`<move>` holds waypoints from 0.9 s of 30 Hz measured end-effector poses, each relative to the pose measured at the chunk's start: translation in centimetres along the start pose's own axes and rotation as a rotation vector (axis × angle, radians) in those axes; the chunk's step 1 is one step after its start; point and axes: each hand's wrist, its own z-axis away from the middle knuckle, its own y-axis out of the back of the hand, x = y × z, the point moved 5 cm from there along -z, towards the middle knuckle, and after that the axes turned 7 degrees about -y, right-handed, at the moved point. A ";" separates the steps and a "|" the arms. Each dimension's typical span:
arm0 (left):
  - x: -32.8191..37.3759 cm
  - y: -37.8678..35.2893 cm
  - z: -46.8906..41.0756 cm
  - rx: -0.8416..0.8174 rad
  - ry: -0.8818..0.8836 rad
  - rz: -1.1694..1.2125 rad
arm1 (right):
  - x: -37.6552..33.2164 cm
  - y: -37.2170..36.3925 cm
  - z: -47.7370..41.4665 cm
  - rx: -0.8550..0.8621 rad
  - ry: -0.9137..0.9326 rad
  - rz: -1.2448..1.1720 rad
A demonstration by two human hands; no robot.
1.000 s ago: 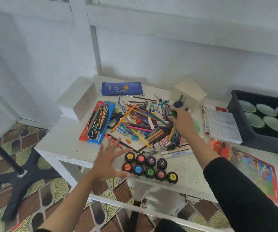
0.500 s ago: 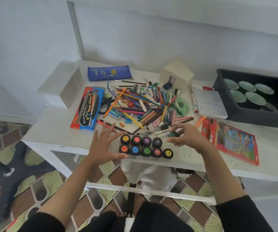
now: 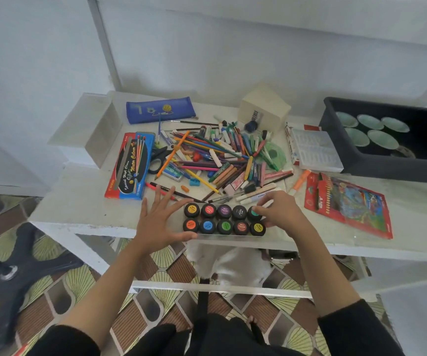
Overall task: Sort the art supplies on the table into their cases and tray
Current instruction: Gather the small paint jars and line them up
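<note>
Blue box (image 3: 132, 167) — "12 COLOURS" label

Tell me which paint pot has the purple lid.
The purple pot is the middle one of the back row, between that row's red pot and the black pot. No other lid is purple.

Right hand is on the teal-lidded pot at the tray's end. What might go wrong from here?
1. The paint tray sits at the near edge of the table. Pressing the teal-lidded pot in with the right hand may tip or slide it off, though the left hand braces its left end.
2. Loose markers lie just behind the right hand, and lifting away may scatter them.
</note>
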 end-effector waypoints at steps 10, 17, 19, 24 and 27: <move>0.0 -0.1 0.0 0.006 -0.008 0.006 | -0.3 0.4 -0.1 0.052 0.039 0.160; -0.5 -0.3 -0.1 0.025 -0.014 0.061 | -3.3 4.3 -2.2 0.044 0.088 0.124; -0.6 -0.2 -0.1 0.016 -0.013 0.062 | -4.3 5.2 -4.0 0.052 0.112 0.141; -0.3 0.0 -0.1 0.021 0.010 0.111 | -6.8 6.8 -9.3 0.114 0.194 0.262; -0.4 0.0 0.0 0.013 0.039 0.177 | -8.8 7.6 -12.2 0.127 0.232 0.287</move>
